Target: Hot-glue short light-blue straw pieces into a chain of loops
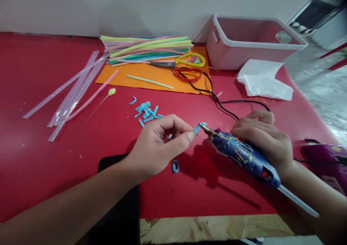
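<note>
"What's the left hand (159,145) got?"

"A short blue strip (197,128), pinched between thumb and finger. The right hand (267,138) is wrapped around a glue gun (241,154), and its nozzle is right at the strip's far end. Whether they touch, I can't tell from here."

"And those blue bits?"

"A loose pile of blue pieces (148,120) lies just beyond the left hand, and one bent blue loop (175,166) sits on the red tabletop (168,198), on the near side of that hand."

"What's farther out?"

"Past both hands, a bundle of fuzzy stems (151,46) and scissors (165,63) on an orange sheet (108,75). Beyond the right hand, crumpled white material (262,80) beside a bin (230,53)."
</note>
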Tool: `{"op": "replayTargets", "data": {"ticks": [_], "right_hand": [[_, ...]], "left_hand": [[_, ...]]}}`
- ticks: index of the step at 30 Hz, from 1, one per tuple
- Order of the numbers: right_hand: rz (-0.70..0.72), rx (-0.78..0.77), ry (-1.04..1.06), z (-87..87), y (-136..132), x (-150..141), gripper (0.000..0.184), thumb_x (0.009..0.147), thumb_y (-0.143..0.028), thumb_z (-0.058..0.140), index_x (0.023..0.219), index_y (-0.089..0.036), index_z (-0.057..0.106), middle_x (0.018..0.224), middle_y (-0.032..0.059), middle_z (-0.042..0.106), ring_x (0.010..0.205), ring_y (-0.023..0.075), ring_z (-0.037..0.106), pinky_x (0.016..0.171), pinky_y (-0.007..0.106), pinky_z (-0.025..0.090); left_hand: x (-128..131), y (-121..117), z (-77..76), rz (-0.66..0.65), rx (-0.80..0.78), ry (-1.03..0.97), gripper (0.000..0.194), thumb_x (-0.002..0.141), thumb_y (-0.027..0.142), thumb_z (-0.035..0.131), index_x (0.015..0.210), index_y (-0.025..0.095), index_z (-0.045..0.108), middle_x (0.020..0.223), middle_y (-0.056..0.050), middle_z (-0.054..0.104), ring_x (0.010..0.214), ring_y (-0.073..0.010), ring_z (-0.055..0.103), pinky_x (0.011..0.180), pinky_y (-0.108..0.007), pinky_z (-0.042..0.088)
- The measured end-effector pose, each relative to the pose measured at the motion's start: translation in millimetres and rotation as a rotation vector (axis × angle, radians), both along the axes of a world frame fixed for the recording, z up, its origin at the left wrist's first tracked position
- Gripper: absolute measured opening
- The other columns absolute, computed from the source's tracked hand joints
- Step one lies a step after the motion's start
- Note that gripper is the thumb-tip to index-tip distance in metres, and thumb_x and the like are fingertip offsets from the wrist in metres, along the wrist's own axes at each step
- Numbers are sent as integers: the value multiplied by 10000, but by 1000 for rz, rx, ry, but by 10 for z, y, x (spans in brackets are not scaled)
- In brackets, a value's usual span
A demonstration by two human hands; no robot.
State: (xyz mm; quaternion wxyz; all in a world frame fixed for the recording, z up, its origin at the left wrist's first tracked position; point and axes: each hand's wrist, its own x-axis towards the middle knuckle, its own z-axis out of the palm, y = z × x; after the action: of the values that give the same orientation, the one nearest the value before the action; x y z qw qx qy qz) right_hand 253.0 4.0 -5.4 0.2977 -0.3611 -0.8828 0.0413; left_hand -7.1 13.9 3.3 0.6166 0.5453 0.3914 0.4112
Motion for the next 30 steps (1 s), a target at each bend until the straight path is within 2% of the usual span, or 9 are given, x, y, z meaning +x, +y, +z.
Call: {"op": "replayTargets", "data": {"ticks": [9, 30], "right_hand": [[13, 43, -10, 0, -2, -3, 73, 980, -234, 489, 963, -207, 556, 707, 3, 600, 627, 168, 635, 793, 419, 365], [52, 31, -12, 0, 10, -3, 76, 976, -209, 488, 943, -189, 553, 694, 2, 594, 650, 165, 630, 787, 404, 370]], "left_hand": [[8, 11, -8, -6, 17, -6, 170, 853, 182, 663, 697, 169, 598, 630, 43, 529, 574, -79, 430, 543, -219, 364], [-1, 7, -40, -14, 84, -3, 152, 864, 176, 655, 723, 162, 600, 641, 50, 536, 573, -69, 444, 533, -201, 381]]}}
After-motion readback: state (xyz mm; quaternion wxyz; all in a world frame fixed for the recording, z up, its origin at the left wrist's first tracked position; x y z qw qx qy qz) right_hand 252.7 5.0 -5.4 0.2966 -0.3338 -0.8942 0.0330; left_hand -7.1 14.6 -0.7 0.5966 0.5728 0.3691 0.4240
